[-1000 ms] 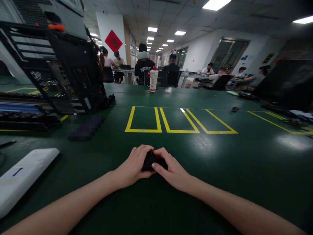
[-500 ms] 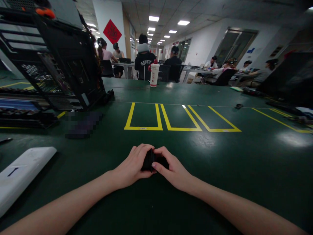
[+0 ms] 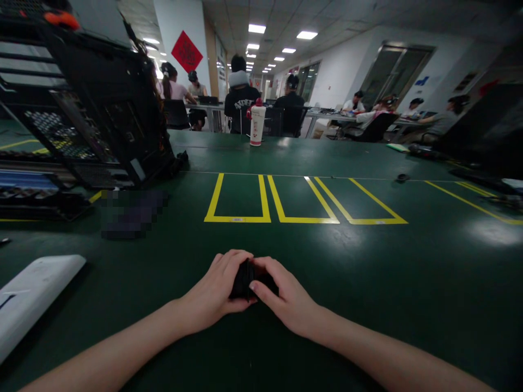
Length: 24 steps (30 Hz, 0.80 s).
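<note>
A small black object (image 3: 242,283) sits between my two hands, low over the green table (image 3: 351,283); its exact kind is hard to make out. My left hand (image 3: 218,283) wraps round its left side, fingers over the top and thumb below. From the right, my right hand (image 3: 284,294) grips its edge between curled fingers and thumb. A flat rim or plate stands upright at the object's right side, where the right thumb presses. Much of the object is covered by fingers.
Yellow tape outlines (image 3: 237,220) mark the table ahead. A black computer case (image 3: 118,120) stands at left, with a white panel (image 3: 41,288) nearer. A white cup (image 3: 257,125) stands at the back. A small black ring-like piece (image 3: 402,178) lies right. People sit beyond.
Both hands and the black object appear slightly lower and further left. The view itself has shifted a little. The grip on the object looks the same.
</note>
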{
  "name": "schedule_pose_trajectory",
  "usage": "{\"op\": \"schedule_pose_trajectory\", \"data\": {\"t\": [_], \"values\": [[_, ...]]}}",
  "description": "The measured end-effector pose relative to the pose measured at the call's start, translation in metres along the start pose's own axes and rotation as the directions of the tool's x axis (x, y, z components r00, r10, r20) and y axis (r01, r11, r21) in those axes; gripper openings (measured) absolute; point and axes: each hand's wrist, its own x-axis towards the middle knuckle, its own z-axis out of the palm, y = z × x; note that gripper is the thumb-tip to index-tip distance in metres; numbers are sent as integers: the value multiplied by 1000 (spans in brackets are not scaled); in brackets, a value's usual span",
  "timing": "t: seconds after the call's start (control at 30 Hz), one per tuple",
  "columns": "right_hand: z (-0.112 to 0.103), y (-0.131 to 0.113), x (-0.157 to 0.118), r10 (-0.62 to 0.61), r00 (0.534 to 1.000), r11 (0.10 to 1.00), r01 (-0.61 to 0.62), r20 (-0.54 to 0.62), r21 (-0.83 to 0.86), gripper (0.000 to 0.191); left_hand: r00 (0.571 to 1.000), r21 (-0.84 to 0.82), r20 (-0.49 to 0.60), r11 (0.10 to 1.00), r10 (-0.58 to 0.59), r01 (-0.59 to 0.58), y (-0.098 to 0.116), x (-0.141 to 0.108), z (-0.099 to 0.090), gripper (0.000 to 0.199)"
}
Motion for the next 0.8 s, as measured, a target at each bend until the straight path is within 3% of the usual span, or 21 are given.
{"op": "schedule_pose_trajectory", "data": {"t": [0.2,0.33,0.5,0.63,0.73,0.8], "values": [[-4,-1,-1,-104,994,994,103,18,42,32,1000,-11,2,1000,-13,13,-2,-2,-1,66],[-3,-2,3,-37,999,990,37,-2,134,14,1000,-12,29,1000,5,-5,0,-3,-3,62],[0,-7,3,44,999,983,-46,15,179,26,1000,1,-26,1000,10,-10,-3,-3,2,65],[-3,-7,1,-6,998,990,-2,56,141,19,1000,7,-4,1000,-5,5,-3,-4,1,63],[-4,-6,2,-62,997,987,53,55,153,29,999,16,36,1000,10,-11,0,-4,-3,62],[-4,-5,4,-48,998,983,39,46,179,22,998,17,51,999,30,-31,2,-3,-6,60]]}}
